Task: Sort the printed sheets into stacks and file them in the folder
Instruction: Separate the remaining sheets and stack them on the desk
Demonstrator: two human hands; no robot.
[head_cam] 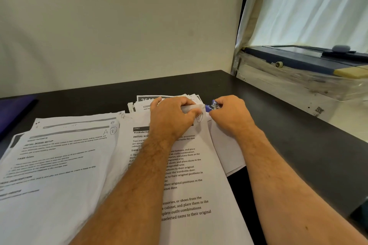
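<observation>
Head view: left hand (171,114) pinches the white printed sheets' (191,165) folded top corner; beside it, right hand (229,113) grips a small blue stapler (213,106). Other stacks (59,155) lie left of that grip, unfiled.

Black tabletop (278,117), far edge against wall. On it: left stack of printed sheets (59,155) toward left edge; middle stack (189,175); messy pile (143,101) toward far edge; blank sheets (227,145) just right of middle stack.

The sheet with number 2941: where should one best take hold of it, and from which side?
Pinch the 2941 sheet at its far right corner, coming from the right: the left hand already lifts that edge, and the sheet lies flat elsewhere under the forearm.
</observation>
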